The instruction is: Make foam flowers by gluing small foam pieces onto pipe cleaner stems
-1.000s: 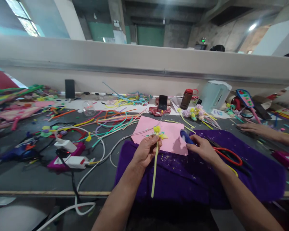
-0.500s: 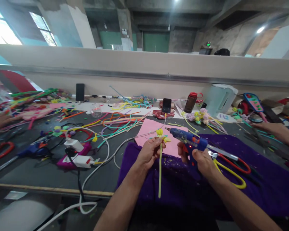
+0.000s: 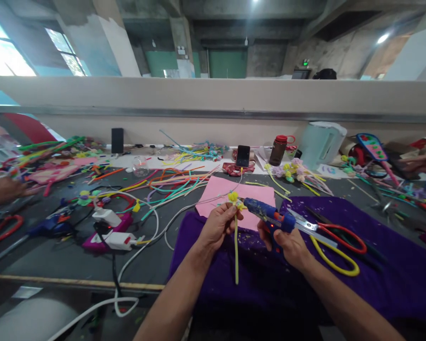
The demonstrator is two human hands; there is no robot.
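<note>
Between the closed fingers of my left hand is a yellow pipe-cleaner flower, its pale green stem hanging straight down. My right hand is wrapped round the grip of a blue hot glue gun, whose nozzle points left at the flower. The tip is at or very close to the petals; whether it touches, I cannot tell. Under both hands lie a pink sheet and a purple cloth. Scissors with red and yellow handles rest on the cloth beside my right hand.
A power strip with white chargers and looping cables lies left. Loose pipe cleaners cross the table behind. A phone, a red-lidded bottle and a pale jug stand at the back. Other people's hands show at both sides.
The glue gun has moved left, bringing its nozzle up to the flower. My left hand keeps its hold on the stem. The co-workers' hands at both edges have shifted.
</note>
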